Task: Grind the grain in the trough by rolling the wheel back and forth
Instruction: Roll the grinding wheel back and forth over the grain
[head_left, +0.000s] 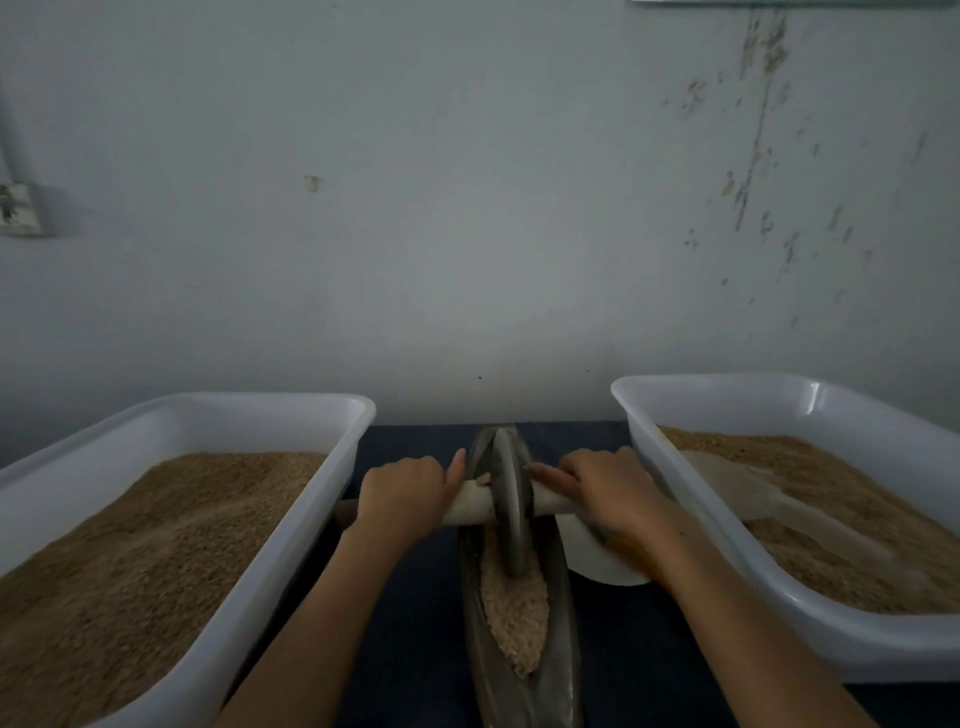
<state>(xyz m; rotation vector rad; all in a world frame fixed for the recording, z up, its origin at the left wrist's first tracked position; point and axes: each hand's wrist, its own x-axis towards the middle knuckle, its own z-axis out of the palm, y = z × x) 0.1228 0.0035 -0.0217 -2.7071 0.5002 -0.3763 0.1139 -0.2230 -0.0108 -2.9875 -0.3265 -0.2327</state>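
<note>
A dark boat-shaped trough (558, 670) lay lengthwise on the dark surface (415, 623), holding pale grain (514, 618). A grey wheel (511, 514) stood upright toward its far end. The left hand (402, 493) and right hand (608, 491) each gripped the pale axle (472, 506) on either side. White tubs of brown grain sat left (249, 571) and right (810, 639); a pale scoop (753, 493) lay in the right one.

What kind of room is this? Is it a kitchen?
Probably a small grain-grinding workroom, not a usual kitchen: two white tubs of grain flank a boat-shaped trough, where both hands roll a wheel before a bare, scuffed wall.
</note>
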